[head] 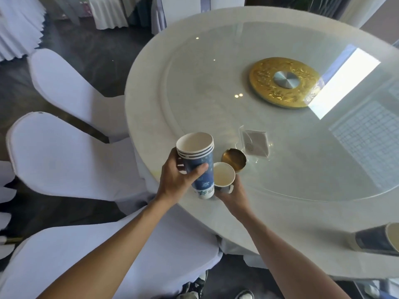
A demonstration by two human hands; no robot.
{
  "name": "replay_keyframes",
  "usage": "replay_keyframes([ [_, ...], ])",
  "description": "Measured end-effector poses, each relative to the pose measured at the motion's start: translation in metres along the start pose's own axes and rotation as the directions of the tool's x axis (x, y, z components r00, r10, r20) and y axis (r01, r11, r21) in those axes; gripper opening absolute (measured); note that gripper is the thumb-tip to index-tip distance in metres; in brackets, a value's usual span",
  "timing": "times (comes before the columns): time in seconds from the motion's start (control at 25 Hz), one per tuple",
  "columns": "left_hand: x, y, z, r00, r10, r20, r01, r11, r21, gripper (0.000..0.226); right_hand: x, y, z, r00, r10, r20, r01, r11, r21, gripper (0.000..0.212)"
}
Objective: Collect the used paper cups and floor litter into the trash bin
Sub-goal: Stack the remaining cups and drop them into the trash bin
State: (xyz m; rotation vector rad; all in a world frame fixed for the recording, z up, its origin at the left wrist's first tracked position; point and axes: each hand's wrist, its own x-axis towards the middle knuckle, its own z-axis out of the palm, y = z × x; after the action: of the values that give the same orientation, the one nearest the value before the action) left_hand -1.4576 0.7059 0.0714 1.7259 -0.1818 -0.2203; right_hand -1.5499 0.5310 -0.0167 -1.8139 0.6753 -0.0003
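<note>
While the big round counter (151, 100) fills most of the room ahead, white-covered chairs (64, 156) ring its near edge, and a glass turntable (280, 160) with a gold hub (284, 82) sits on top.

Cups so far: a nested stack of blue paper cups (197, 165), several rims showing, gripped in the left hand (177, 180), thumb across the front. Stack held tilted, above the counter's edge.

Right hand (232, 195) holds a single paper cup (223, 175) from below, fingers wrapped round its base; the cup sits just beside the stack, touching or nearly so. Judgement: about to be slotted into the stack.

Left to do, as far as can be seen: one more dark paper cup (375, 239) lies on its side at the counter's right edge, well apart from the hands. A small brass ashtray (234, 158) and a clear-wrapped packet (254, 142) rest on the glass beyond the cups; whether the packet counts as litter, cannot tell.

No trash bin in view. Floor litter: none made out. Task looks mid-way at best.
</note>
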Motion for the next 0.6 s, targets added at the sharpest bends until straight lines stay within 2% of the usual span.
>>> replay_keyframes([
  [0.2,0.014,0.029,0.046,1.000,0.023,0.013,-0.022,0.996,-0.082,0.074,-0.022,0.019,-0.047,0.997,0.054,-0.056,-0.056,0.997,-0.045,0.062],
  [0.44,-0.007,0.048,0.146,0.967,0.061,0.248,-0.035,0.994,-0.107,0.085,-0.056,0.038,-0.123,0.985,0.064,-0.162,-0.063,0.998,0.009,0.063],
  [0.6,-0.039,0.053,0.209,0.904,0.081,0.420,-0.054,0.996,-0.077,0.085,-0.091,0.060,-0.171,0.959,0.091,-0.267,-0.068,0.993,0.095,0.064],
])
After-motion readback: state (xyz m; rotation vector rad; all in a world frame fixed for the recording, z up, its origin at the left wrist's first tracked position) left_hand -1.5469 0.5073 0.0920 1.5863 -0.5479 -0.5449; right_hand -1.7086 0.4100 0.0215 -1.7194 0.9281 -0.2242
